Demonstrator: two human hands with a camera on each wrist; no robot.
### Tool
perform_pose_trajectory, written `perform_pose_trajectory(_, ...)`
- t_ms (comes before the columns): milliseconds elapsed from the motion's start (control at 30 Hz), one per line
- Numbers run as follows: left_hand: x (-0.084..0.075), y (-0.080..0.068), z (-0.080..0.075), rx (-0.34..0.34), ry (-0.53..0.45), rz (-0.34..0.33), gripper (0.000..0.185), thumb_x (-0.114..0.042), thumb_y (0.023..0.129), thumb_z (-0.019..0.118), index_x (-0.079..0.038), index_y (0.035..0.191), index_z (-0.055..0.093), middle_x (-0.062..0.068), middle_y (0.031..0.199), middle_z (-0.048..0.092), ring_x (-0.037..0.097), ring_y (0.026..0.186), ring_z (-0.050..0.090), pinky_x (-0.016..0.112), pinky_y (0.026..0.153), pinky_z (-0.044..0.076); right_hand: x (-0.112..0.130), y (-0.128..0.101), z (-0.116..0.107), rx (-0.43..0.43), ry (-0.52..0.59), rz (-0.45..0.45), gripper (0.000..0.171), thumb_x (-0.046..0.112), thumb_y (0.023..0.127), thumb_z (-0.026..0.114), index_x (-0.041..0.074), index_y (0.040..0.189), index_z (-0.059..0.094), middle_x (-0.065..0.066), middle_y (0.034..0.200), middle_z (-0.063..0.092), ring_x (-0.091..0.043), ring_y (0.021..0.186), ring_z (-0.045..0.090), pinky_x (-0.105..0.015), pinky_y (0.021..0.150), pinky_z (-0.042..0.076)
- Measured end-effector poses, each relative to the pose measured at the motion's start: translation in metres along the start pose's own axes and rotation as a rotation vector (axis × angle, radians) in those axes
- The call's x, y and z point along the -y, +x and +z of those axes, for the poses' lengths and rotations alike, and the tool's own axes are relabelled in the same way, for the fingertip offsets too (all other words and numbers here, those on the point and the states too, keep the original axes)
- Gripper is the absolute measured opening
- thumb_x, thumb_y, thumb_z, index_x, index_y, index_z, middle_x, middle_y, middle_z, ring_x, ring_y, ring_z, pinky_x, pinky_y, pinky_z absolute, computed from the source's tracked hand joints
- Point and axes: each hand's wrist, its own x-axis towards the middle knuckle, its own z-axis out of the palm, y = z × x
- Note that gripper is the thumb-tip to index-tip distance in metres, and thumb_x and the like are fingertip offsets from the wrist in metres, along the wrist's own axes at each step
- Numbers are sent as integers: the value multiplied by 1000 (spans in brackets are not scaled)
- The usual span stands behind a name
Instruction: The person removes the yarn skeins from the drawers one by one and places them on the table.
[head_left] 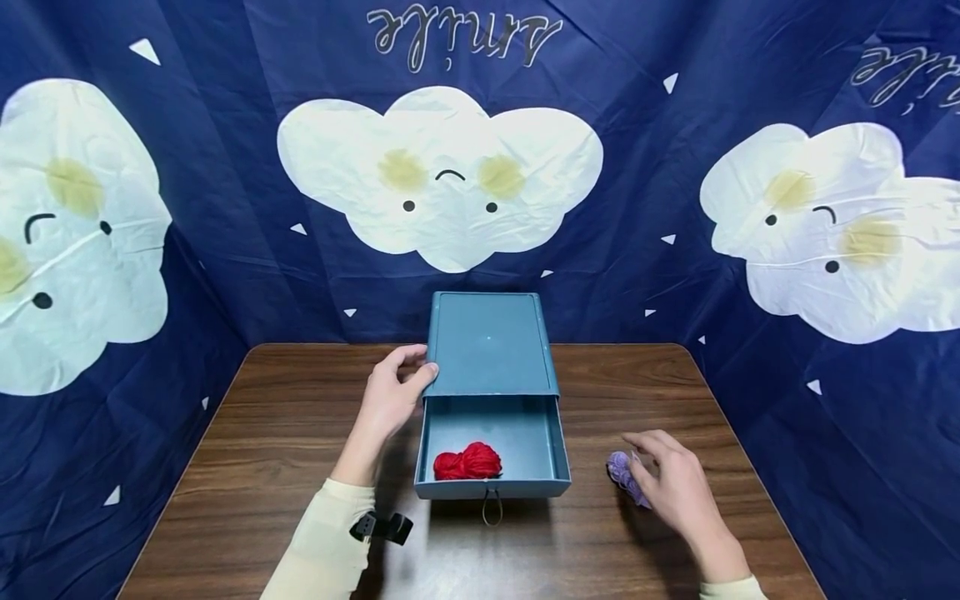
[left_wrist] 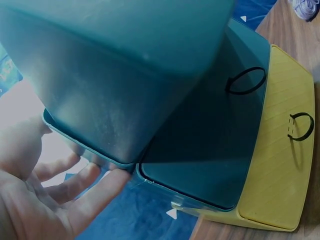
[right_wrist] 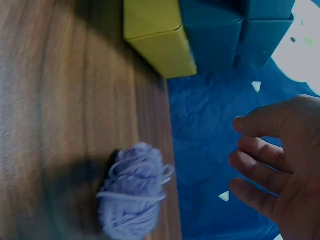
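Purple yarn ball [head_left: 622,473] is still out, right of the blue plastic box [head_left: 491,346] the left grip [head_left: 392,392] holds, by the loose, empty right grip [head_left: 678,479], with red yarn ball [head_left: 468,462] already in the open blue drawer [head_left: 528,433].

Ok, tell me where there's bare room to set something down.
Bare tabletop lies between the open drawer and the purple yarn, and left of the left sleeve. Inside the drawer, floor shows behind and right of the red yarn. Crowded: left hand against the box, right hand by the purple yarn.
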Motion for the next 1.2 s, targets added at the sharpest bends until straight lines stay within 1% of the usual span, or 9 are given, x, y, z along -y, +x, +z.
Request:
perform_pose_trajectory(167,-2,-1,1,-19,10,7,47,-33,98,70,-12,139,61,14,128,64,26,103,66,35,66,63,15,8,-9,-19,24,-53,34,5,78,83,15,111,78,7,98,73,-7,82,63,-27,66,53)
perform_pose_trajectory(300,-1,-2,1,-31,45,8,46,-32,98,69,-11,139,61,14,127,66,27,106,65,35,74,62,30,10,-14,-27,56,-90,34,9,78,86,16,111,79,10,99,71,-7,79,63,-20,66,48)
perform_pose_trajectory(433,1,-2,2,-29,43,11,46,-31,99,69,-11,139,61,14,127,66,28,108,65,42,78,63,42,14,-19,-50,98,-133,35,10,78,87,19,111,78,10,102,71,-8,82,65,-17,72,47)
perform_pose_trajectory(600,0,-2,2,-29,47,23,46,-31,99,69,-11,139,61,14,128,66,27,110,66,35,78,61,57,19,-25,-48,137,-176,34,14,81,86,20,113,77,11,106,71,-10,93,69,-20,81,51)
perform_pose_trajectory(767,-2,-2,2,-23,43,23,46,-33,99,68,-11,139,61,15,128,66,28,109,66,40,78,63,71,22,-28,-37,188,-200,34,16,83,85,20,115,77,10,109,71,-11,97,70,-16,87,50)
perform_pose_trajectory(833,-3,-3,2,-24,45,25,46,-32,99,68,-11,139,61,15,128,66,28,109,66,40,78,62,79,23,-29,-37,204,-206,34,17,83,85,21,116,76,10,110,71,-11,96,70,-15,86,50)
perform_pose_trajectory(900,-3,-3,3,-25,49,26,46,-32,99,68,-11,139,61,15,127,67,28,108,66,36,77,61,86,25,-28,-42,234,-224,35,17,84,85,21,117,76,10,111,70,-9,89,68,-12,78,49)
perform_pose_trajectory(1000,-3,-4,4,-24,54,24,46,-32,99,68,-11,139,61,14,127,67,27,107,66,33,77,60,98,27,-26,-67,274,-274,35,15,84,85,21,117,76,8,112,70,-8,89,67,-11,78,48)
perform_pose_trajectory(1200,-3,-3,3,-30,41,22,46,-32,99,68,-11,139,61,15,127,66,28,107,66,34,73,60,118,35,-18,-99,323,-360,36,13,83,84,19,118,76,5,114,71,-13,104,67,-13,96,47)
